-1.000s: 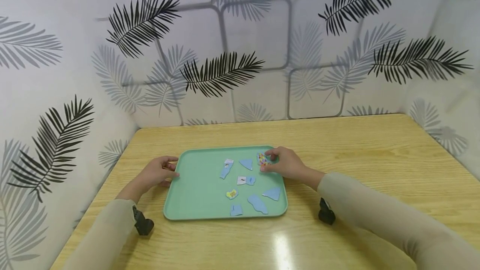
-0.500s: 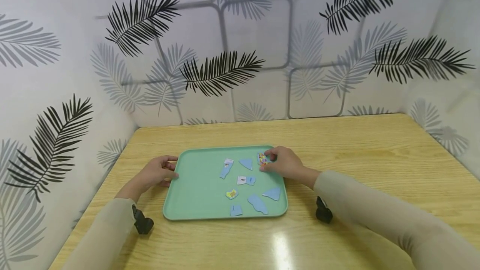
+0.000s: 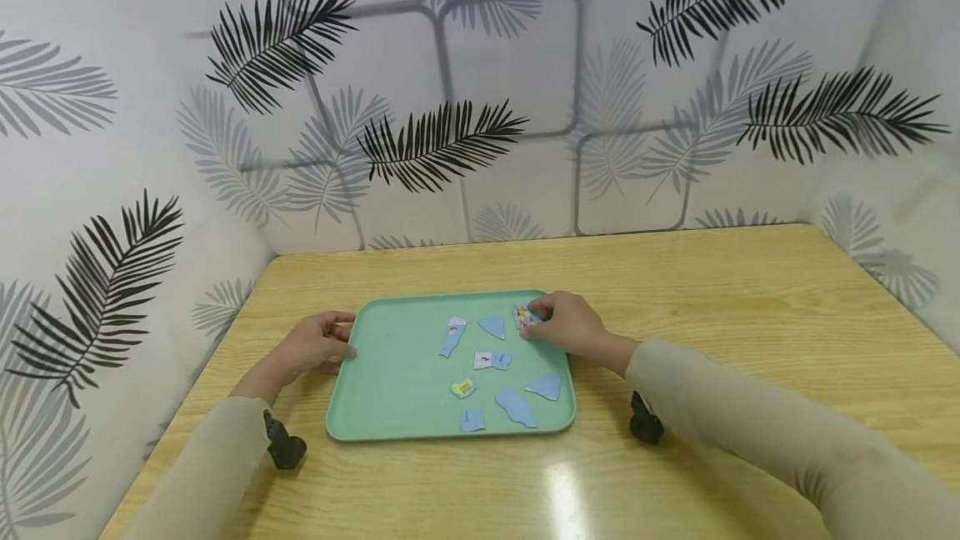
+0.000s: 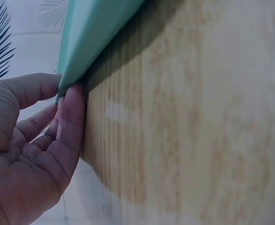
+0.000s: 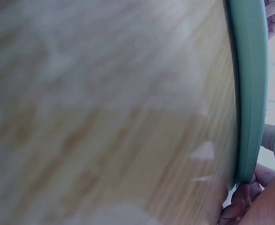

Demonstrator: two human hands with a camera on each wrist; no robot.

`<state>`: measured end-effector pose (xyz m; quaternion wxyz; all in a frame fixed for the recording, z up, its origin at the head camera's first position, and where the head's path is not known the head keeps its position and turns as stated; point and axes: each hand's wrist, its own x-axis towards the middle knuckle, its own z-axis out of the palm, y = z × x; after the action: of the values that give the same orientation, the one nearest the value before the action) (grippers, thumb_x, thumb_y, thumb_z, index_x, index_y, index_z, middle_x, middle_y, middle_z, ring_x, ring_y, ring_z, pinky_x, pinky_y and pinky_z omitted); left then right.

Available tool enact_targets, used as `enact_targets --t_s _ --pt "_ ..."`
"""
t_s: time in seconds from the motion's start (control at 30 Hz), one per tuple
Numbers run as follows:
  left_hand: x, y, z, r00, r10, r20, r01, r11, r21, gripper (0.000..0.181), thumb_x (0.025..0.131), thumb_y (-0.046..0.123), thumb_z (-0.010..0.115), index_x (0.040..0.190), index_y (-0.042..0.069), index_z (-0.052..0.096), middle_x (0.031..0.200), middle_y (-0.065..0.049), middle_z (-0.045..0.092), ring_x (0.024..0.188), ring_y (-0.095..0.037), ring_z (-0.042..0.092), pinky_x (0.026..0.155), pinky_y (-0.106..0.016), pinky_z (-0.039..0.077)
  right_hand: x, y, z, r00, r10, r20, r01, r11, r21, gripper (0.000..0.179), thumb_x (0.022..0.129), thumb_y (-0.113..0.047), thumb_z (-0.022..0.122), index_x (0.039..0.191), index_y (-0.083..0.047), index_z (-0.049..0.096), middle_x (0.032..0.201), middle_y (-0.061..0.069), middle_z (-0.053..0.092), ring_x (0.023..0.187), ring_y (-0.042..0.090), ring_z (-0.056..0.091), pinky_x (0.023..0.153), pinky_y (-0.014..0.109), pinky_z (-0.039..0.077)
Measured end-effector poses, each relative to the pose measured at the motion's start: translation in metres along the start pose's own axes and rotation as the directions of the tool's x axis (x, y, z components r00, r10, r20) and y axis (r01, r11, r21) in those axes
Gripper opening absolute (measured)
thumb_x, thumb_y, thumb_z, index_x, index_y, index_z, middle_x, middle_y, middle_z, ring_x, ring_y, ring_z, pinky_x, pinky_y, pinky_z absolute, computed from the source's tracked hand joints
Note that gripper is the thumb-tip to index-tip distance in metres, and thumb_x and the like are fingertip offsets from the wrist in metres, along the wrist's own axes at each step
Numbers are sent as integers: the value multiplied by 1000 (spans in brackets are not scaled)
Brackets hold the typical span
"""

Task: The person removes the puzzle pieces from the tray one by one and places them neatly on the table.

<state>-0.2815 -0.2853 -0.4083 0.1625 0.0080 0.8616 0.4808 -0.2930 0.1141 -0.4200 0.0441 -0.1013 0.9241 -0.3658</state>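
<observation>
A wooden tabletop (image 3: 405, 490) bears a green tray (image 3: 390, 394), blue pieces (image 3: 515, 408) near its front. Beyond lie a yellow-printed piece (image 3: 463, 388) and a white-and-blue piece (image 3: 492, 361), markings too small to read. The left hand (image 3: 315, 342) pinches the tray's left rim; the right hand (image 3: 572, 326), fingers slightly parted, is at a multicoloured piece (image 3: 522, 317) far right, its grip unclear, before a leaf-patterned wall (image 3: 510, 65).

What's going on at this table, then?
A person's left hand pinches the left edge of a green tray on the wooden table. Their right hand is at the opposite edge, thumb and finger at a colourful piece; whether it grips that is unclear. Other pieces, mostly blue, lie towards the tray's right side.
</observation>
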Motion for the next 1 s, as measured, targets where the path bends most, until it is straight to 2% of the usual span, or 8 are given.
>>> enact_targets --t_s 0.2,0.53,1.0 --pt "1 -1 -1 1000 5 8 -5 1000 7 64 87 0 67 144 -4 38 108 -16 51 85 -22 53 66 -33 54 0 0 0 1000 -8 1 8 1000 0 42 81 -22 80 117 -4 71 97 4 61 89 20 52 77 35 45" --pt "1 -2 -2 1000 2 13 -2 1000 -12 65 87 0 68 144 -3 38 108 -16 50 84 -22 53 65 -33 54 2 3 -2 1000 -16 12 16 1000 23 40 80 -21 81 115 -4 71 91 3 57 85 20 49 73 32 41" --pt "0 -2 -1 1000 14 18 -14 1000 -16 64 88 1 68 144 -3 38 111 -17 49 84 -21 54 66 -33 54 1 9 -17 992 -115 50 108 985 131 43 82 -22 80 120 -5 69 94 4 57 84 21 49 66 30 42"
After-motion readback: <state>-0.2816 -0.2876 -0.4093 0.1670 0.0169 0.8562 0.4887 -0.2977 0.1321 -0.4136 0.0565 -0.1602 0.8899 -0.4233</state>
